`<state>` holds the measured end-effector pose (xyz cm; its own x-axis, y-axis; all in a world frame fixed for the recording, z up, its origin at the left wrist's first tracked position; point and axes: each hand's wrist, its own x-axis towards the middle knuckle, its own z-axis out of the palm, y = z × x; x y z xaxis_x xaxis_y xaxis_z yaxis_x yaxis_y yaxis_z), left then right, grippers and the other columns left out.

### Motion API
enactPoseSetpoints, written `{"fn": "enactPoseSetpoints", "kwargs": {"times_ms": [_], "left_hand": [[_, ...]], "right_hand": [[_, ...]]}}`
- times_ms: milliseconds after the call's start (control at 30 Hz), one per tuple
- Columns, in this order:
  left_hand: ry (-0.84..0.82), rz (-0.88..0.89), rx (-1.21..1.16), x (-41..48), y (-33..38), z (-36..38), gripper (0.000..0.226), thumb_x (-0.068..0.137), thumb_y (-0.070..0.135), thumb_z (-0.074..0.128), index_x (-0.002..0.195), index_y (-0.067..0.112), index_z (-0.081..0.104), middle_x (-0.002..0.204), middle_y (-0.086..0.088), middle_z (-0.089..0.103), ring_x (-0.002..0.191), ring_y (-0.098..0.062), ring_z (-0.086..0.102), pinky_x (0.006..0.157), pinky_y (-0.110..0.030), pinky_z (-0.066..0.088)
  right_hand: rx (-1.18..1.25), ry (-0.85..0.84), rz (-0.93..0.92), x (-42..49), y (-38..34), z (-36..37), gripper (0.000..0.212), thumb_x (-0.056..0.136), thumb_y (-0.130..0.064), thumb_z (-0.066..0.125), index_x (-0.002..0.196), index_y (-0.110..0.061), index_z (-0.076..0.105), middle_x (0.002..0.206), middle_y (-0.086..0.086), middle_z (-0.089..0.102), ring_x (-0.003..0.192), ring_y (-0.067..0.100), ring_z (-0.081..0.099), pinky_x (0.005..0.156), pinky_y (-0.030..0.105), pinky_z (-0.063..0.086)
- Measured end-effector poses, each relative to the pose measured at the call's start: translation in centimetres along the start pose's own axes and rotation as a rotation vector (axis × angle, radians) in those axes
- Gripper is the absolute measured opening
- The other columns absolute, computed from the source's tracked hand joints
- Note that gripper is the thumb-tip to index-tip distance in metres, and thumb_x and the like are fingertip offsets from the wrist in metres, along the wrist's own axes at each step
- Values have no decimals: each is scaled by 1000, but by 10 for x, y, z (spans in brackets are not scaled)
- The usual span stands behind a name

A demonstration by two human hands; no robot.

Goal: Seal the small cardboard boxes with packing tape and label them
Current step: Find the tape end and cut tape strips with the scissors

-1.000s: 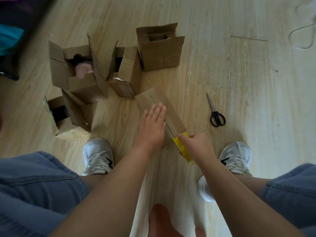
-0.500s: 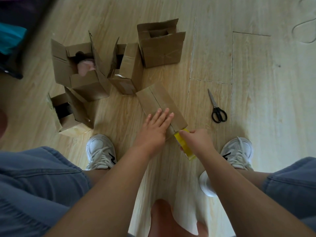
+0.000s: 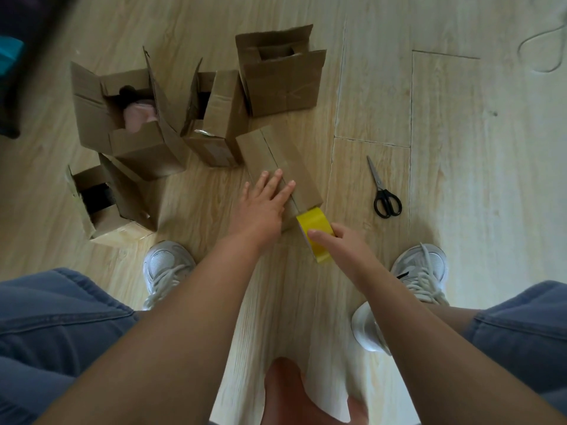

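A small closed cardboard box (image 3: 285,161) lies on the wooden floor in front of me, its flaps meeting along a centre seam. My left hand (image 3: 260,204) presses flat on its near half with straight fingers. My right hand (image 3: 340,246) grips a yellow roll of packing tape (image 3: 316,228) at the box's near end, forefinger along the roll. Several open boxes stand beyond: one with a pink item inside (image 3: 129,118), one tipped on its side (image 3: 214,118), one upright at the back (image 3: 279,72), and one lying at the left (image 3: 107,200).
Black-handled scissors (image 3: 383,191) lie on the floor to the right of the box. My white sneakers (image 3: 165,268) (image 3: 423,271) flank my arms, with my denim-clad knees at the lower corners. A thin cord (image 3: 540,47) loops at the top right.
My left hand slid back along the box top toward me. The tape roll in my right hand shows more of its yellow side now. The view shifted slightly.
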<state>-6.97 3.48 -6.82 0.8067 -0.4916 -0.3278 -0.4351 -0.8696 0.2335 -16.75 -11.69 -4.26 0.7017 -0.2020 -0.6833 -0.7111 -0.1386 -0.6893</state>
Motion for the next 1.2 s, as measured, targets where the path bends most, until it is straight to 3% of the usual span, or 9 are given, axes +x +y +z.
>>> {"fn": "enactPoseSetpoints", "kwargs": {"times_ms": [33, 100, 167, 233, 367, 433, 567, 733, 1200], "left_hand": [[111, -60, -74, -5, 6, 0, 56, 101, 14, 39, 155, 25, 28, 163, -1, 20, 150, -23, 15, 119, -38, 18], [301, -240, -308, -20, 22, 4, 42, 90, 4, 48, 128, 15, 61, 133, -6, 52, 124, -25, 45, 97, -37, 40], [296, -457, -583, -33, 39, 7, 27, 84, 2, 50, 96, 13, 71, 107, -4, 62, 100, -23, 57, 78, -34, 47], [235, -551, -732, -37, 46, 13, 28, 83, 2, 49, 89, 16, 73, 99, 0, 68, 90, -19, 60, 70, -28, 44], [249, -475, -764, -36, 36, 15, 32, 86, 5, 51, 97, 21, 76, 103, 3, 69, 98, -16, 62, 76, -27, 46], [268, -388, -635, -34, 23, 15, 33, 85, 4, 55, 105, 22, 75, 110, 3, 64, 108, -18, 55, 86, -34, 49], [198, -200, -443, -26, 5, 16, 45, 89, 2, 60, 129, 22, 66, 152, -1, 39, 142, -21, 27, 115, -34, 27], [174, -175, -502, -24, 6, 31, 45, 98, 7, 51, 139, 26, 57, 160, -1, 29, 142, -23, 32, 109, -42, 39], [158, -145, -391, -8, 5, 23, 46, 99, 13, 51, 141, 33, 53, 159, 3, 28, 139, -21, 36, 97, -43, 48]], "right_hand": [[5, -10, 0, 0, 0, 2, 31, 96, -30, 62, 107, -3, 68, 87, 2, 60, 76, 10, 56, 62, 18, 41], [8, -14, 8, -1, 1, 4, 28, 96, -27, 62, 108, -2, 67, 87, 3, 59, 72, 9, 53, 54, 11, 40], [27, 0, 12, -2, 3, 6, 30, 96, -26, 62, 106, 2, 67, 87, 5, 59, 72, 10, 53, 51, 9, 39], [53, 4, 27, -1, 2, 7, 32, 95, -26, 63, 107, 2, 67, 88, 6, 60, 75, 12, 54, 57, 16, 41], [90, -6, 32, -1, 2, 8, 31, 95, -29, 63, 109, -2, 68, 91, 6, 64, 79, 13, 57, 66, 24, 42], [86, -5, 28, -2, 3, 9, 32, 95, -30, 63, 108, -1, 68, 90, 5, 63, 76, 12, 56, 64, 22, 42], [115, -3, 40, -1, 4, 12, 32, 96, -29, 62, 111, -1, 67, 92, 5, 62, 78, 12, 57, 62, 20, 43], [174, 58, 33, 0, 2, 21, 30, 95, -30, 64, 101, -1, 67, 83, 3, 58, 76, 14, 54, 64, 26, 42], [94, 108, 46, 1, -1, 15, 24, 95, -33, 64, 84, -12, 64, 73, -1, 58, 65, 9, 54, 57, 23, 41]]}}
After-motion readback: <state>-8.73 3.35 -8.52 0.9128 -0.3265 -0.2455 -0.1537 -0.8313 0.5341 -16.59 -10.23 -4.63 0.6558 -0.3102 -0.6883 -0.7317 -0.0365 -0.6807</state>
